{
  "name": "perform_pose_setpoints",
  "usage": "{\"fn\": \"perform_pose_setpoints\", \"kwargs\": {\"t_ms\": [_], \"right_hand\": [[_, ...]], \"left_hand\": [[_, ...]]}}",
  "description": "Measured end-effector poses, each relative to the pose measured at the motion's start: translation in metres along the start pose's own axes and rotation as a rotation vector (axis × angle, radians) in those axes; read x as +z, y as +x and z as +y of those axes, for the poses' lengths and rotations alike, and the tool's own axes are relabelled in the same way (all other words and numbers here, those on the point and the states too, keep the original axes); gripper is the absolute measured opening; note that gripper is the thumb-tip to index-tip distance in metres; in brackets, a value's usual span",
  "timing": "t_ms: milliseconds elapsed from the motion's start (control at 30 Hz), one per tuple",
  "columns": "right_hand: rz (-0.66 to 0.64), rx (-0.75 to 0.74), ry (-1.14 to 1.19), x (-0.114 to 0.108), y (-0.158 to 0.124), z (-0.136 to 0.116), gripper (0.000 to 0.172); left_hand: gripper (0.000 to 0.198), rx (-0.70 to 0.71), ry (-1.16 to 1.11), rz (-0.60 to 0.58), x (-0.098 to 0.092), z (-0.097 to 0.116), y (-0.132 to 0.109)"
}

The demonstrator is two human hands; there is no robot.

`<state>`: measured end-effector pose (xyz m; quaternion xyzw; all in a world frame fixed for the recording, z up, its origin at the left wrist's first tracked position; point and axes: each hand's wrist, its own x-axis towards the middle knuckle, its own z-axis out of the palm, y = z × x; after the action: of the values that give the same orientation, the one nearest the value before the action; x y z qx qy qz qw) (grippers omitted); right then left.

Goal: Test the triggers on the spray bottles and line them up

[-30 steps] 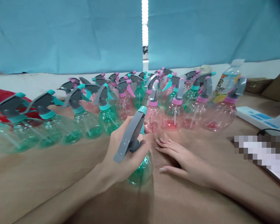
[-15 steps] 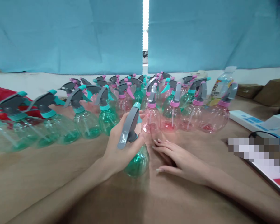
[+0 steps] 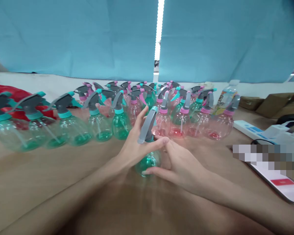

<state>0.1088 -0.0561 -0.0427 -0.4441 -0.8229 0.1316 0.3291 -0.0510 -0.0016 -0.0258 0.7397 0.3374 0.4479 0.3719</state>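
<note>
A green spray bottle [image 3: 147, 162] with a grey trigger head stands on the brown table [image 3: 63, 182] in front of me. My left hand [image 3: 134, 148] is wrapped around its neck from the left, thumb across the front. From the right, my right hand [image 3: 180, 163] presses its fingers against the bottle's round body. Behind stand rows of other spray bottles, green ones [image 3: 98, 122] on the left and pink ones [image 3: 181, 122] on the right.
A drink bottle [image 3: 226, 94] stands at the back right. A white power strip [image 3: 250, 129] and a phone-like screen [image 3: 281, 184] lie on the right, with cardboard boxes [image 3: 274, 102] behind. A red bag [image 3: 14, 98] lies at the far left. Blue curtains hang behind.
My left hand carried the green bottle a little farther from me. My right hand, flat on the table before, has come up against the bottle's body. The view shifted left.
</note>
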Motion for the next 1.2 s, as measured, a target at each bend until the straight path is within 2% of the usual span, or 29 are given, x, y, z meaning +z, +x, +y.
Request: {"fn": "perform_pose_setpoints", "kwargs": {"t_ms": [167, 267, 367, 433, 500, 600, 833, 1200], "right_hand": [[-0.026, 0.049, -0.084, 0.011, 0.006, -0.005, 0.057], [-0.039, 0.021, -0.122, 0.011, 0.012, -0.001, 0.063], [-0.037, 0.025, -0.222, 0.008, 0.027, 0.006, 0.064], [-0.082, 0.072, -0.326, 0.006, 0.041, 0.010, 0.060], [-0.153, 0.103, -0.396, 0.004, 0.057, 0.014, 0.049], [-0.176, 0.153, -0.428, 0.002, 0.079, 0.021, 0.035], [-0.220, 0.205, -0.450, -0.001, 0.110, 0.036, 0.037], [-0.280, 0.238, -0.345, 0.000, 0.125, 0.038, 0.040]], "left_hand": [[0.088, 0.002, -0.046, 0.006, -0.016, -0.006, -0.021], [0.077, 0.032, 0.100, 0.031, -0.031, -0.021, -0.045], [0.064, 0.082, 0.344, 0.074, -0.046, -0.040, -0.065], [0.055, 0.054, 0.466, 0.025, -0.054, -0.051, -0.072], [0.044, 0.009, 0.488, 0.004, -0.058, -0.057, -0.073], [0.034, -0.050, 0.492, 0.030, -0.058, -0.058, -0.071], [0.028, -0.083, 0.502, 0.000, -0.052, -0.050, -0.074], [0.026, -0.120, 0.497, 0.008, -0.054, -0.048, -0.071]]}}
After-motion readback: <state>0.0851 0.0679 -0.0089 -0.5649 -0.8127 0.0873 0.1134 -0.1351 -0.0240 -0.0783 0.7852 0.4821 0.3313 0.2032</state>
